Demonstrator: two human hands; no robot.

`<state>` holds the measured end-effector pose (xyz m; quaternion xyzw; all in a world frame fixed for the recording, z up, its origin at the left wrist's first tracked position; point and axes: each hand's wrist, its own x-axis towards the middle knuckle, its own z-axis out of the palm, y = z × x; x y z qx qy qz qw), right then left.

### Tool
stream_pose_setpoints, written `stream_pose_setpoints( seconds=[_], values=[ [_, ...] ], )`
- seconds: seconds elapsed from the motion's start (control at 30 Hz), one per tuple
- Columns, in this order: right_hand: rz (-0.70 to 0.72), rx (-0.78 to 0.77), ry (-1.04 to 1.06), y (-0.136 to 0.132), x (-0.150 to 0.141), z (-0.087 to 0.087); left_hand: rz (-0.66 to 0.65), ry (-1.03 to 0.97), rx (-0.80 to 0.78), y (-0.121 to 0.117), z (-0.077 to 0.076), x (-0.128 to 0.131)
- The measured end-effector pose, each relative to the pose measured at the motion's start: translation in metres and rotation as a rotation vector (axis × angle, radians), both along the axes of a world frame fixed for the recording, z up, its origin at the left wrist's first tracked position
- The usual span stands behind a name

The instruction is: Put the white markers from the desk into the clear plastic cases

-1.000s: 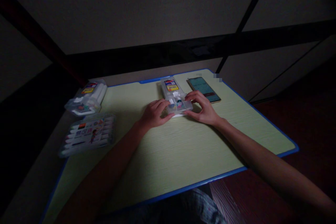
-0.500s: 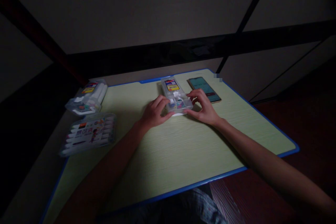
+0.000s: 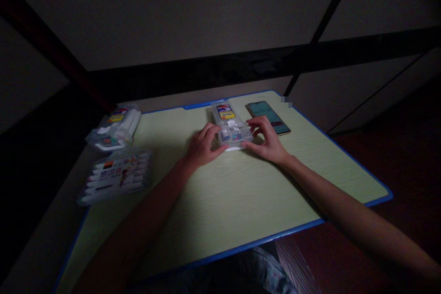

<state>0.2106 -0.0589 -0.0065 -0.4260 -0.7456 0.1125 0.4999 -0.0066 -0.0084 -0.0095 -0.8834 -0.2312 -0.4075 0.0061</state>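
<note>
A clear plastic marker case (image 3: 230, 124) with a yellow label lies at the far middle of the pale green table (image 3: 241, 193). My left hand (image 3: 202, 147) grips its near left corner with curled fingers. My right hand (image 3: 266, 140) holds the near right side, fingers bent over the flap. The case's near end is tipped up a little off the table. Coloured marker caps show through the plastic.
A phone (image 3: 268, 117) with a lit screen lies just right of the case. At the far left sit another clear marker case (image 3: 115, 127) and, nearer, a flat pack of markers (image 3: 115, 175). The table has a blue rim; dark floor lies to the right.
Both hands have closed in on the near end of the case, which has lifted slightly. My right fingers moved from flat on top to curled at its side.
</note>
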Motion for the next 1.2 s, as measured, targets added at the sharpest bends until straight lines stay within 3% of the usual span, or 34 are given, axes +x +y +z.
stream_pose_setpoints(
  seconds=[0.7, 1.2],
  values=[
    [-0.040, -0.104, -0.018, 0.0019, -0.0003, -0.0028, 0.012, 0.046, -0.089, -0.0007, 0.0010, 0.0012],
    [-0.039, -0.119, -0.013, 0.0043, -0.0014, -0.0044, -0.018, 0.010, -0.070, 0.0008, -0.0001, 0.0017]
  ],
)
